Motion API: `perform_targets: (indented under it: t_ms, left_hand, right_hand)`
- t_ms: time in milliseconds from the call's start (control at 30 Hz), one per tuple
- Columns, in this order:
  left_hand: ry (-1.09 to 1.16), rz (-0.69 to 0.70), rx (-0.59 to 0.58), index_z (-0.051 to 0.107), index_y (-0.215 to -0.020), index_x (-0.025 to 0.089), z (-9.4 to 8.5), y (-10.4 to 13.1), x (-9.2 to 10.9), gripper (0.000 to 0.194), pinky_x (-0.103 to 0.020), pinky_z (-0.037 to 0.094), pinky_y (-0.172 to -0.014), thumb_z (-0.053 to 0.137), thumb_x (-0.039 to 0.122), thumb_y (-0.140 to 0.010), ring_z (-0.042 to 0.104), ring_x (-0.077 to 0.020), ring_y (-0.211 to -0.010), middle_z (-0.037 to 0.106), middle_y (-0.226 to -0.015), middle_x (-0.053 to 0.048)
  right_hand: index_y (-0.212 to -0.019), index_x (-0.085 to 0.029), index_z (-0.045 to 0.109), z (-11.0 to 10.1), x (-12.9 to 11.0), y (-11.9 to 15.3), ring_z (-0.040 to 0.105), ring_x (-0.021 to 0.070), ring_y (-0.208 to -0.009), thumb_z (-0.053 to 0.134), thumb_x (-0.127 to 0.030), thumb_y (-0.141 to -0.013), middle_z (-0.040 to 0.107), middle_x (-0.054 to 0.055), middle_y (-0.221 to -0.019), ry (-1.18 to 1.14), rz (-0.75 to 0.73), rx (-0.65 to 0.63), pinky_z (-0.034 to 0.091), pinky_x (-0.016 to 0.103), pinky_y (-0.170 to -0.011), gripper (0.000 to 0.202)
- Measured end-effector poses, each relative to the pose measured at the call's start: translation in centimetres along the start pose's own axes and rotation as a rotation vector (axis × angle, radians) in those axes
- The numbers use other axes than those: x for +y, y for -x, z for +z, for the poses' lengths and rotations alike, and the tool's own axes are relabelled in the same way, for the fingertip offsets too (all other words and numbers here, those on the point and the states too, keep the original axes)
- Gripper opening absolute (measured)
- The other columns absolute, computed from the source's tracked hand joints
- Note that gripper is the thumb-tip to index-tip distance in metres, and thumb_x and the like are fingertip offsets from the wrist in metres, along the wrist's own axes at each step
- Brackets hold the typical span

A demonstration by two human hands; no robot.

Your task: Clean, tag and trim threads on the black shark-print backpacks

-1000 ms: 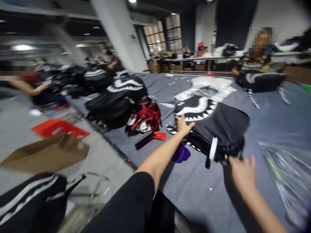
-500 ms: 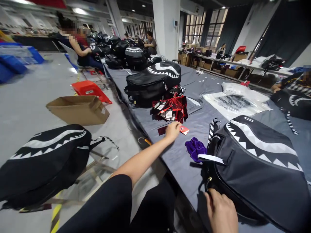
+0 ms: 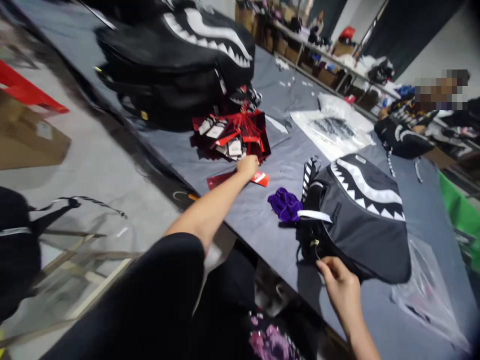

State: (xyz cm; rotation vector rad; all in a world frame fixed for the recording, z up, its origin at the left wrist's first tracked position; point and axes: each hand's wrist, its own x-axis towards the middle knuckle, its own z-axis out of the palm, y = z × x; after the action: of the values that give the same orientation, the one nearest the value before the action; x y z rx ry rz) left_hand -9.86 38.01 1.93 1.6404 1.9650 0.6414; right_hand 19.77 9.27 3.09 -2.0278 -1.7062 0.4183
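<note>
A black backpack (image 3: pixel 365 235) with a white shark-mouth print lies on the cloth-covered table at my right. My right hand (image 3: pixel 341 280) is closed in a pinch on a thin string (image 3: pixel 317 252) beside its brass-coloured zipper pull (image 3: pixel 314 243). My left hand (image 3: pixel 247 168) reaches across the table to the near edge of a heap of red and black hang tags (image 3: pixel 234 135). Its fingers are curled, and whatever is in them is hidden. One red tag (image 3: pixel 261 179) shows right beside that hand. Between the hands sits a bunched purple cloth (image 3: pixel 285 204).
Another shark-mouth backpack (image 3: pixel 168 65) lies behind the tags. Clear plastic bags (image 3: pixel 431 295) and white packaging (image 3: pixel 330 127) are on the table. A co-worker (image 3: pixel 408 107) handles a bag at far right. Left of the table are a cardboard box (image 3: pixel 30 130) and wooden frame (image 3: pixel 86 270).
The view has tilted down and turned. My left hand has shifted slightly toward the tag heap. My right hand now shows the string between its fingertips.
</note>
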Motion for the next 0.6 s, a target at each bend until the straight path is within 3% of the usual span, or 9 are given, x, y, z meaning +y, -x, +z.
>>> perform_targets:
  t_ms: [100,200,300,367,467,600]
  left_hand:
    - [-0.013,0.128,-0.019,0.062,-0.119,0.013,-1.0,3.9,-1.6,0.034,-0.044,0.04,-0.102,0.044,0.032,-0.098,0.057,-0.0207,-0.113,0.066,-0.116,-0.009]
    - [0.008,0.259,-0.109,0.064,-0.123,0.021,-1.7,10.7,-3.0,0.033,-0.034,0.043,-0.095,0.046,0.027,-0.096,0.063,-0.0174,-0.102,0.073,-0.101,-0.003]
    - [0.034,0.388,-0.293,0.065,-0.123,0.03,-1.2,18.3,-3.9,0.037,-0.028,0.048,-0.084,0.051,0.021,-0.09,0.068,-0.0169,-0.088,0.075,-0.093,0.0]
    - [0.053,0.422,-0.415,0.064,-0.124,0.031,-0.4,22.1,-4.0,0.041,-0.027,0.049,-0.081,0.049,0.021,-0.088,0.069,-0.0174,-0.083,0.076,-0.091,-0.001]
    - [0.099,0.411,-0.46,0.066,-0.122,0.03,0.4,24.9,-3.5,0.04,-0.027,0.051,-0.081,0.048,0.023,-0.087,0.069,-0.0175,-0.074,0.076,-0.08,-0.002]
    - [0.185,0.382,-0.463,0.07,-0.118,0.027,-0.7,27.0,-2.3,0.038,-0.027,0.052,-0.08,0.047,0.02,-0.087,0.069,-0.017,-0.07,0.073,-0.071,-0.002]
  right_hand:
    - [-0.076,-0.02,0.06,-1.5,1.0,0.3,0.06,0.0169,-0.06,0.058,-0.059,-0.082,0.066,0.002,-0.066,-0.242,0.193,0.007,0.044,0.026,-0.057,0.039]
    - [-0.079,-0.019,0.06,-2.5,1.3,1.0,0.06,0.0175,-0.061,0.056,-0.054,-0.085,0.066,0.003,-0.067,-0.231,0.21,0.008,0.045,0.027,-0.06,0.036]
    - [-0.09,-0.019,0.066,-2.0,-0.4,1.2,0.061,0.0196,-0.072,0.046,-0.043,-0.093,0.069,0.006,-0.078,0.13,-0.042,0.093,0.045,0.031,-0.071,0.031]
    - [-0.102,-0.016,0.067,-0.5,-2.4,0.5,0.058,0.0222,-0.081,0.043,-0.033,-0.095,0.069,0.01,-0.088,0.377,-0.265,0.138,0.043,0.034,-0.077,0.03]
    - [-0.112,-0.012,0.065,2.6,-5.3,-1.7,0.052,0.0285,-0.092,0.042,-0.017,-0.092,0.065,0.018,-0.102,0.699,-0.436,0.119,0.039,0.042,-0.082,0.031]
    - [-0.09,-0.013,0.068,4.2,-5.9,-2.7,0.049,0.0309,-0.095,0.041,-0.007,-0.088,0.063,0.018,-0.095,0.941,-0.504,0.025,0.037,0.046,-0.085,0.028]
